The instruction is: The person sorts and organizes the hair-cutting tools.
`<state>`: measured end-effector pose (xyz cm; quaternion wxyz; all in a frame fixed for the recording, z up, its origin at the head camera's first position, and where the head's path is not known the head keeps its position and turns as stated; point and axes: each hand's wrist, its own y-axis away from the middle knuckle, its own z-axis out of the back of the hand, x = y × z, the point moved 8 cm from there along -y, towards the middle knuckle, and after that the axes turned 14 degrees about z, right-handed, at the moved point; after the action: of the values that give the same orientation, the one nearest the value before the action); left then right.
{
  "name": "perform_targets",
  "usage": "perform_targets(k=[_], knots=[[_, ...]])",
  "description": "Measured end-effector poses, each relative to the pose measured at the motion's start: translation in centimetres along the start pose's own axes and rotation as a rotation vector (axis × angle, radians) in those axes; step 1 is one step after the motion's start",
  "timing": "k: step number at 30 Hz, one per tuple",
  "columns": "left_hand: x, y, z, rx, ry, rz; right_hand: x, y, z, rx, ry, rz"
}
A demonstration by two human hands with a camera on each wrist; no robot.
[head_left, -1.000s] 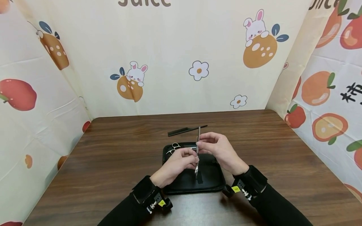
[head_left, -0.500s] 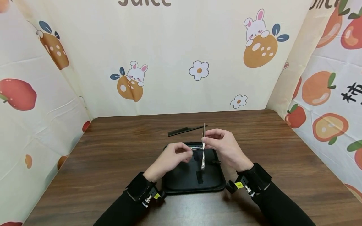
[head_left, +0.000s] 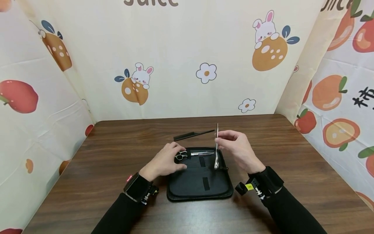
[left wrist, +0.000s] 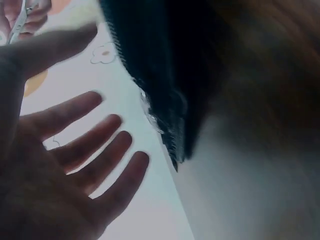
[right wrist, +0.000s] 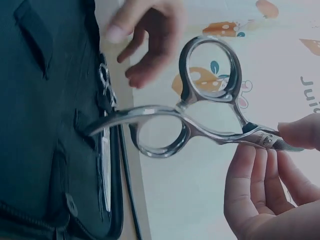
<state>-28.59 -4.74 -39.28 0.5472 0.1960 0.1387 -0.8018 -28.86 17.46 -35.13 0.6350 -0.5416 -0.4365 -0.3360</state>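
My right hand (head_left: 240,150) pinches a pair of silver hairdressing scissors (right wrist: 262,139) by the blade end, between thumb and fingers. Their finger rings hang down over the right part of a black zip case (head_left: 187,190) lying opened flat. A second pair of scissors (head_left: 203,153) lies across the far part of the case, a strap over it beside the rings. My left hand (head_left: 165,162) is at the case's left edge, thumb and fingers spread, fingertips close by those rings. In the left wrist view its fingers (left wrist: 112,160) extend apart with nothing between them.
Behind the case a black tail comb (head_left: 185,136) lies on the brown wooden table (head_left: 122,146). Bare elastic loops (head_left: 206,183) show on the case. Printed cloth walls (head_left: 175,65) stand at the back and both sides.
My left hand has left the held scissors and moved left to the case's edge, its fingers spreading. My right hand has carried its scissors a little to the right and away from me.
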Motion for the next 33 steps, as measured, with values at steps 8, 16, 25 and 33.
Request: perform_targets(k=[8, 16, 25, 33], knots=[[0.8, 0.2, -1.4, 0.132, -0.088, 0.021, 0.0, -0.3, 0.6, -0.016, 0.127, 0.051], [0.7, 0.3, -2.0, 0.163, -0.115, 0.002, 2.0, 0.0, 0.5, 0.002, 0.383, 0.107], [0.9, 0.2, -2.1, 0.15, -0.131, 0.003, 2.8, 0.1, -0.1, 0.068, 0.53, 0.179], [0.8, 0.1, -2.1, 0.139, -0.159, 0.019, 1.6, -0.2, -0.7, 0.192, 0.66, 0.268]])
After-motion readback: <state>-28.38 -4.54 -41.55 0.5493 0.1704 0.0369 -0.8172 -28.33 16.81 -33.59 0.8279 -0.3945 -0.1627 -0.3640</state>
